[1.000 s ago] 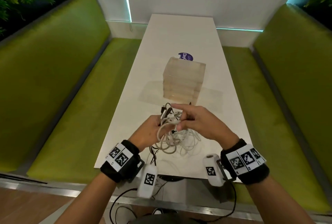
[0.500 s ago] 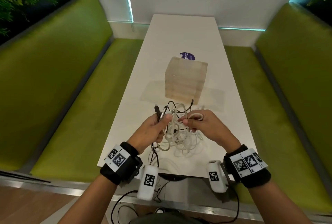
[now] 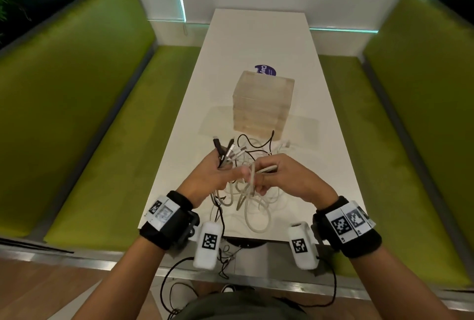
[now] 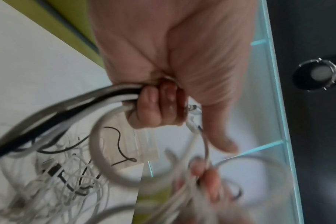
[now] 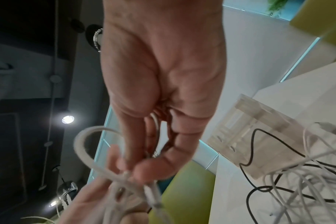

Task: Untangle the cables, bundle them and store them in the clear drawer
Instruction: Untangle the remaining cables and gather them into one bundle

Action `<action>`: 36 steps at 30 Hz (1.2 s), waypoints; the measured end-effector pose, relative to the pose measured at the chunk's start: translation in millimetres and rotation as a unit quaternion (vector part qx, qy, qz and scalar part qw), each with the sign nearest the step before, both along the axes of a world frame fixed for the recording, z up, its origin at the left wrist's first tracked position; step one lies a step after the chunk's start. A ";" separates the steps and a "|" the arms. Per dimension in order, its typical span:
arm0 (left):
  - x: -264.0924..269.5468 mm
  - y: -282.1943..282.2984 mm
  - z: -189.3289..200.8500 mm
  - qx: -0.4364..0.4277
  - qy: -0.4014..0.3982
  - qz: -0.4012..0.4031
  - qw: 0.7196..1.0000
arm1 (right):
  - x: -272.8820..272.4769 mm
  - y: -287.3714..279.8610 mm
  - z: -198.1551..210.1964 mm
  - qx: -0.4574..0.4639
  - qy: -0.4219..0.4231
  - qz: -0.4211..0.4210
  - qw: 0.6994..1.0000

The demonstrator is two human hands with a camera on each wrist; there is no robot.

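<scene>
A narrow white worktop (image 3: 259,45) runs between two green benches (image 3: 77,114), with a lit wall at its far end. The clear drawer (image 3: 263,107) stands shut on the worktop, well beyond the fingertips of both hands, so it seems placed to be reached once a bundle is ready.

The left hand (image 3: 213,178) has its fingers (image 4: 155,109) curled tight round several cables (image 3: 246,196), grey, white and black together, with the plug ends (image 3: 225,151) sticking out past the knuckles. That grip likely anchors the gathered ends so the rest can be worked loose. The right hand (image 3: 284,178) pinches a single pale cable (image 5: 90,151) between thumb and fingertips, just beside the left thumb, probably to draw one strand free of the knot.

The remaining tangle hangs below both sets of fingers and partly rests on the worktop. Untangling looks barely begun; no neat bundle shows yet.
</scene>
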State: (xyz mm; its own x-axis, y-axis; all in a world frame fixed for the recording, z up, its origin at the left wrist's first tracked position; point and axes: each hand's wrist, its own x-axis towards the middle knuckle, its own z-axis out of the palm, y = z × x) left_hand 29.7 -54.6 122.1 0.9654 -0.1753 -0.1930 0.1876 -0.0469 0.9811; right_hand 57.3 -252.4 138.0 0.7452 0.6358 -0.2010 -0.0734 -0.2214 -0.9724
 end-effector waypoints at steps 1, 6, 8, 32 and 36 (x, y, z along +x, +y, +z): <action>0.5 6.5 -0.5 -0.054 0.011 0.023 0.998 | 0.1 -2.5 -3.8 -0.015 -0.003 0.008 1.000; 5.9 32.8 3.7 -0.123 0.003 0.100 0.987 | -17.0 -15.6 -49.7 -0.180 -0.028 0.156 0.971; 5.2 31.7 4.3 -0.121 0.005 0.092 0.988 | -34.0 -8.8 -72.2 -0.267 -0.079 0.218 0.935; 4.1 16.2 10.7 -0.188 0.013 0.059 0.980 | 41.7 -30.1 -88.9 -0.272 -0.114 -0.200 0.934; 6.4 16.9 10.4 -0.187 0.011 0.067 0.980 | 47.4 -15.6 -96.6 -0.306 -0.179 -0.228 0.907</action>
